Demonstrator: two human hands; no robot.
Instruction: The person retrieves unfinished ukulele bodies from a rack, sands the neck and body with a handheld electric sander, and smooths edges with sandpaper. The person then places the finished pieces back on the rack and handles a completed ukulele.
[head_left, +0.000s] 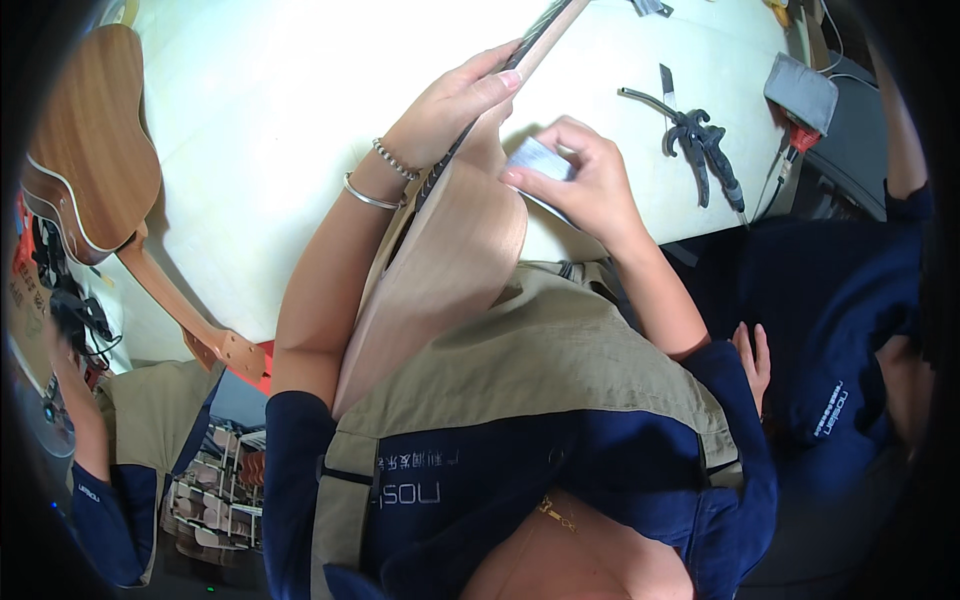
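An unfinished pale wooden guitar (442, 255) rests on its side against my body, its neck running up to the top with a dark striped edge. My left hand (465, 110) is closed round the neck near where it joins the body. My right hand (590, 175) grips a flat grey block (540, 160), possibly a sanding pad, at the side of the neck's heel and upper body; its contact with the wood is hard to make out.
The white table (230, 130) holds a brown guitar (95, 120) at left, black air guns (705, 150) with a blade at right, and a grey box-shaped tool (800, 95) beyond. Co-workers (810, 310) (140, 440) are close on both sides; a rack of parts (215, 480) stands lower left.
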